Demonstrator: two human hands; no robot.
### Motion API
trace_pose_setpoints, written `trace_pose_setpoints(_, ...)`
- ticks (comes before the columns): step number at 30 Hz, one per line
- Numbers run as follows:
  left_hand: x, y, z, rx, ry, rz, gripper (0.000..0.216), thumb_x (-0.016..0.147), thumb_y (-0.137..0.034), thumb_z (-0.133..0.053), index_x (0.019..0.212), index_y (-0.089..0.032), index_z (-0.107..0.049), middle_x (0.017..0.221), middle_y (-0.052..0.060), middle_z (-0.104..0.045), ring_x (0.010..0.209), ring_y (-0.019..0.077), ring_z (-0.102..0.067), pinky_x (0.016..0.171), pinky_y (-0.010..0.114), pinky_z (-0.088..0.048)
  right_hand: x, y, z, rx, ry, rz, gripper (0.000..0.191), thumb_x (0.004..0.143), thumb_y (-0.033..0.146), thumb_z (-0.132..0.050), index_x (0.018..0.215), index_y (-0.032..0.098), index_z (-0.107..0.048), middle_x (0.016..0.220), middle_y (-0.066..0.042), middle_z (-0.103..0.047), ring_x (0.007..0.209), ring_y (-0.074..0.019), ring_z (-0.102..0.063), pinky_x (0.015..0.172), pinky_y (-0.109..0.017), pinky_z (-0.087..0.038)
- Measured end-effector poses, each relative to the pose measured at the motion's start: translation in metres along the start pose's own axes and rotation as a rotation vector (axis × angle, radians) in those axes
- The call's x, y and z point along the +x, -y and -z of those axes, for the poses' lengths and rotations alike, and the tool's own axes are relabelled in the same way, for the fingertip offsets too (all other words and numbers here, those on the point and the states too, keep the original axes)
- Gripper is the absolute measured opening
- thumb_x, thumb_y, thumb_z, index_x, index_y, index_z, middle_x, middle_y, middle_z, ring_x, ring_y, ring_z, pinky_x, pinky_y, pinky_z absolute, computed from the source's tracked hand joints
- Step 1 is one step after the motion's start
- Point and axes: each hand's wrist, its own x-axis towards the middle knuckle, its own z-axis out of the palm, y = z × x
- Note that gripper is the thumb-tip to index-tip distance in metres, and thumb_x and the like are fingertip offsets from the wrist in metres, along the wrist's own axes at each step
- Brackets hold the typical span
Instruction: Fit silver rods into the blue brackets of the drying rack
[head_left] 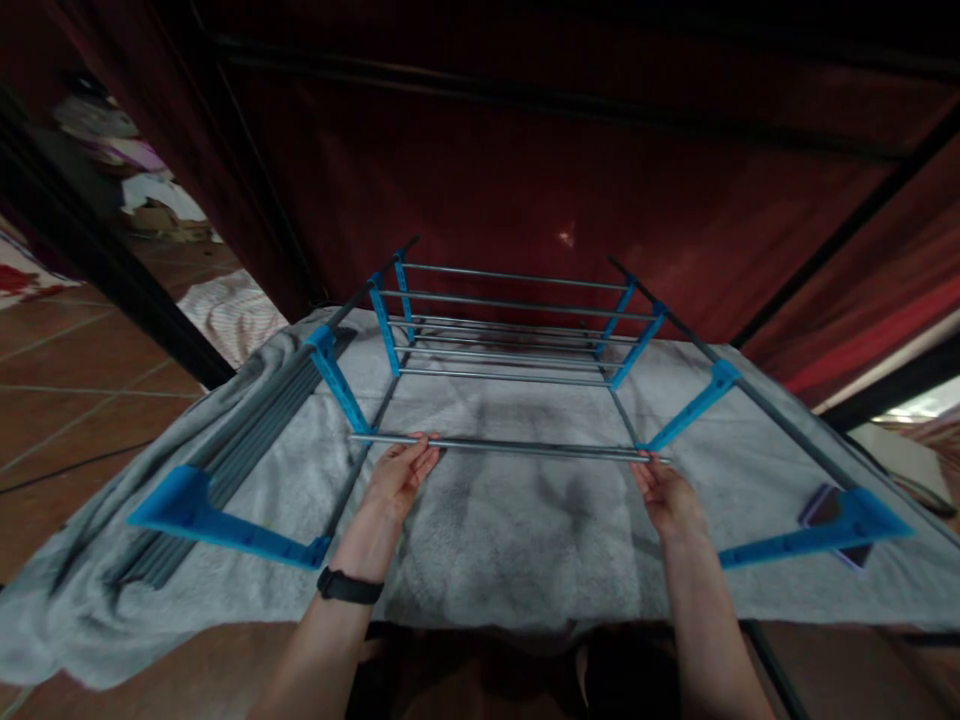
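Observation:
A metal rod (525,449) lies crosswise between my hands, reaching from one side of a blue-and-grey rack frame (694,405) to the other. My left hand (401,470), with a dark band on its wrist, pinches the rod near its left end, beside a blue bracket (341,385). Close to the right end, my right hand (664,492) has its fingers closed on the same rod. The rod's ends sit near the lower tips of the middle brackets; whether they are seated in them I cannot tell. Several rods (517,300) span the rack's far brackets.
The rack stands on a grey blanket (525,560). Several loose grey tubes (255,430) lie along the left. A dark phone-like object (832,510) rests at right, partly behind a blue bracket. Dark posts and a red panel (487,170) enclose the back.

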Motion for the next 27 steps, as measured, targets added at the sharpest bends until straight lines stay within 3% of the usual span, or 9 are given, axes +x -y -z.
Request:
trace_pose_setpoints(6,-0.004,0.005,-0.008,0.048,0.010,0.028,0.020,0.087,0.006,-0.059,0.079,-0.011,-0.066,0.078,0.009,-0.077,0.066,0.0141,-0.074,0.069,0.023,-0.063,-0.012,-0.002,-0.016,0.028,0.028,-0.033,0.016,0.077,0.007,-0.073,0.079,0.019,-0.063,0.077,0.002,-0.072,0.072,-0.0100,-0.072,0.076,-0.022,-0.063)
trace_pose_setpoints(13,-0.003,0.016,-0.013,0.080,0.026,0.076,0.018,0.085,0.006,-0.063,0.082,-0.011,-0.068,0.081,0.009,-0.077,0.066,0.0150,-0.075,0.065,0.021,-0.062,-0.019,-0.009,-0.025,0.020,0.068,-0.018,0.028,0.067,0.014,-0.087,0.078,0.021,-0.061,0.073,0.006,-0.071,0.065,-0.0099,-0.070,0.071,-0.021,-0.064)
trace_pose_setpoints(27,-0.001,0.025,-0.018,0.123,0.014,0.061,0.020,0.086,0.005,-0.062,0.078,-0.012,-0.068,0.070,0.005,-0.072,0.066,0.0144,-0.074,0.059,0.018,-0.059,-0.027,-0.011,-0.035,0.035,0.062,-0.041,0.032,0.064,0.012,-0.089,0.075,0.021,-0.060,0.068,0.008,-0.068,0.060,-0.0067,-0.066,0.071,-0.019,-0.063)
